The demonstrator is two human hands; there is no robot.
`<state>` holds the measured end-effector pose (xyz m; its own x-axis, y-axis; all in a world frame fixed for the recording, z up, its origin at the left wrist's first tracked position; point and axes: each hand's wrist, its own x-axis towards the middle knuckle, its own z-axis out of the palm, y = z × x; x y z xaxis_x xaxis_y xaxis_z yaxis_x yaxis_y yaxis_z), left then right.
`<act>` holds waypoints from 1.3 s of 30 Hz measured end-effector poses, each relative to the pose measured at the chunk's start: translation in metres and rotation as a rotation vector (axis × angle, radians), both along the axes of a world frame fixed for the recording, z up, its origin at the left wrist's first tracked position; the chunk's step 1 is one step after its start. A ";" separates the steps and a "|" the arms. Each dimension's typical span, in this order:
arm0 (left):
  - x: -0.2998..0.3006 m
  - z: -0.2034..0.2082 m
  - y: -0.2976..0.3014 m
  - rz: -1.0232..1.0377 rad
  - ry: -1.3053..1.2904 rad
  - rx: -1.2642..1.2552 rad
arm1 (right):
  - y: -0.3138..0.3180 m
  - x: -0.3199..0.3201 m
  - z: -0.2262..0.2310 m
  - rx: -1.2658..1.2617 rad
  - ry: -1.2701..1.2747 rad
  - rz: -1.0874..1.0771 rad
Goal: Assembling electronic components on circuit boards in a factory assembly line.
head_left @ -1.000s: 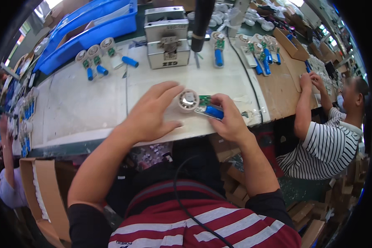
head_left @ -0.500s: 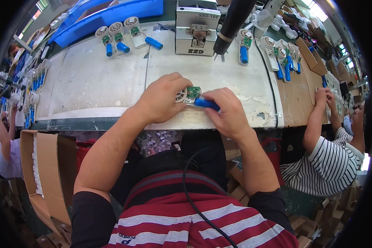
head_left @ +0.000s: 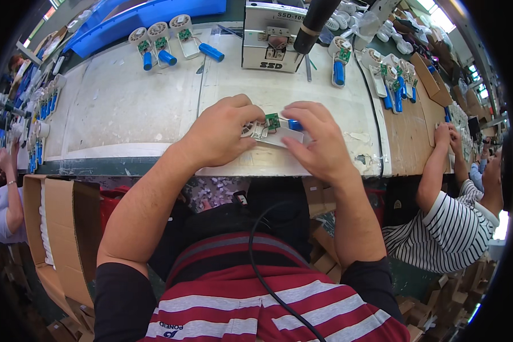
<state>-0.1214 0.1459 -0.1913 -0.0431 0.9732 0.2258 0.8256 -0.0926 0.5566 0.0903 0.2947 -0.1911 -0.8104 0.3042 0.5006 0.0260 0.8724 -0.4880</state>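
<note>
Near the table's front edge, my left hand is closed on the round, vented head of a small white plastic fan housing. A green circuit board stands up by that head, with thin wires at it. The housing's handle part lies bare towards my right hand. That hand is open, thumb and fingers apart, over the handle's end. A blue cylindrical battery shows just beyond the handle, partly hidden behind my right fingers; whether they touch it is unclear.
Several similar fan housings with blue batteries stand at the far left, another at the far right. A metal machine stands at the back, beside a dark hanging tool. A person in a striped shirt works at right.
My right fingers have opened from around the blue battery. The battery now sits off the handle, on its far side, baring the white handle. My left hand keeps hold of the head.
</note>
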 end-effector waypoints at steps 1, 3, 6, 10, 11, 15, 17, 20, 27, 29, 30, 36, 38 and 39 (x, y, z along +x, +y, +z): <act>0.000 0.000 0.000 0.002 0.000 0.002 | -0.002 -0.006 0.000 0.035 -0.011 0.040; 0.001 -0.002 0.000 0.007 -0.018 -0.005 | -0.002 -0.013 -0.010 0.007 -0.003 0.042; 0.001 -0.003 -0.001 0.007 0.000 0.024 | 0.004 -0.017 -0.016 -0.069 -0.016 0.038; -0.001 -0.003 -0.001 0.029 -0.072 0.018 | 0.009 -0.017 -0.018 -0.088 0.012 0.088; -0.001 -0.005 -0.001 0.044 -0.113 0.015 | 0.008 -0.017 -0.017 -0.087 0.010 0.091; 0.004 -0.010 0.001 0.094 -0.164 0.022 | 0.006 -0.014 -0.016 -0.082 0.034 0.127; 0.007 -0.010 0.002 0.103 -0.148 0.029 | 0.005 -0.013 -0.017 -0.069 0.029 0.139; 0.008 -0.009 0.002 0.111 -0.108 0.026 | 0.003 -0.013 -0.018 -0.061 0.002 0.140; 0.005 -0.003 0.001 0.059 -0.065 -0.034 | -0.004 -0.017 -0.016 -0.007 -0.002 0.128; 0.006 -0.004 0.001 0.065 -0.066 -0.032 | -0.008 -0.018 -0.014 0.007 0.005 0.123; 0.006 -0.004 0.001 0.072 -0.067 -0.028 | -0.010 -0.018 -0.013 0.024 -0.014 0.113; 0.010 0.000 0.001 0.074 -0.124 -0.029 | -0.011 -0.018 -0.011 -0.023 -0.064 0.072; 0.012 0.000 0.000 0.079 -0.119 -0.026 | -0.009 -0.016 -0.012 -0.071 -0.091 0.066; 0.012 0.000 0.000 0.090 -0.113 -0.022 | -0.008 -0.015 -0.012 -0.146 -0.083 0.057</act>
